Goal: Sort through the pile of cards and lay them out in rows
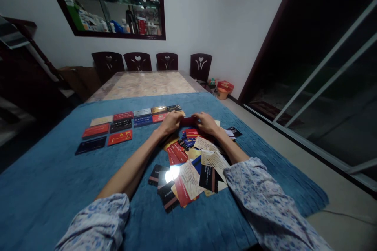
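Both my hands grip a dark red card [189, 121] by its two ends, above the far edge of a loose heap of plastic cards [188, 176]. My left hand [171, 121] pinches its left end. On its right end my right hand [206, 122] is closed. Whether it is one card or a small stack I cannot tell. Beneath my hands the heap mixes red, black, blue and cream cards, overlapping at many angles. Left of my left hand, cards lie sorted in rows, among them a red and gold card [120, 137] and a dark blue card [90, 145].
A blue cloth [132, 219] covers the near part of the table; its far stone top [147, 82] is bare. Several dark chairs [201, 64] stand behind it. A glass-shelved cabinet [118, 36] is set in the wall. Sliding glass doors [324, 66] are at the right.
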### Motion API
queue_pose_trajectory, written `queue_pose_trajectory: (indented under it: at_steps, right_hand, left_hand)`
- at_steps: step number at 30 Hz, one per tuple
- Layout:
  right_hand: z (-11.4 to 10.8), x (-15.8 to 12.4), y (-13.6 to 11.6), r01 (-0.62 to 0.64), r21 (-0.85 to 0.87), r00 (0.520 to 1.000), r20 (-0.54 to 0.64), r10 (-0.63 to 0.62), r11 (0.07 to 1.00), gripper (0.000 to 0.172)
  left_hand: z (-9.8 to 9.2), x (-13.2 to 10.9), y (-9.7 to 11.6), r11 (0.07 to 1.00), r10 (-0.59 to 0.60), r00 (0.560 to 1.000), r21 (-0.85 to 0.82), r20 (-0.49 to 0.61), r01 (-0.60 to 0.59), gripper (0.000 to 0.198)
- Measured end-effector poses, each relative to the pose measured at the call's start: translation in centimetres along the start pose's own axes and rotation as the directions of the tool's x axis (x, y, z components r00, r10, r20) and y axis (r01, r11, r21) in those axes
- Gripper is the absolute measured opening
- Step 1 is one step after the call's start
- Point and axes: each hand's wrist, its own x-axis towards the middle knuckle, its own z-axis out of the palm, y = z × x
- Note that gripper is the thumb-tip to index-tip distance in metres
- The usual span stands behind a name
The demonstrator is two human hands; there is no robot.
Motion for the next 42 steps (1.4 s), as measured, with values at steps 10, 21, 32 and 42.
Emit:
queue_pose_trajectory:
  at_steps: [10,21,32,42]
  right_hand:
    - [-0.1,-0.5,-0.8,-0.004,-0.024,1.0,-0.021,0.004,1.0,0.045]
    - [0.0,-0.8,-1.1,-0.007,-0.102,1.0,-0.03,0.004,0.995,0.039]
    - [0.5,-0.6,-1.1,-0.003,-0.1,1.0,-0.001,0.003,0.995,0.046]
    - [1.1,-0.4,-0.9,0.04,-0.057,0.999,-0.018,-0.041,0.998,0.047]
  left_hand:
    - [0.0,-0.5,0.2,0.998,-0.005,0.999,-0.068,-0.042,0.002,0.044]
    - [0.6,-0.7,0.4,0.999,-0.009,0.996,-0.035,-0.091,0.006,0.036]
    - [0.6,-1.0,0.9,0.998,-0.059,0.998,0.006,0.001,0.059,0.042]
    - [1.0,-1.0,1.2,0.994,-0.085,0.996,0.066,0.036,0.082,0.048]
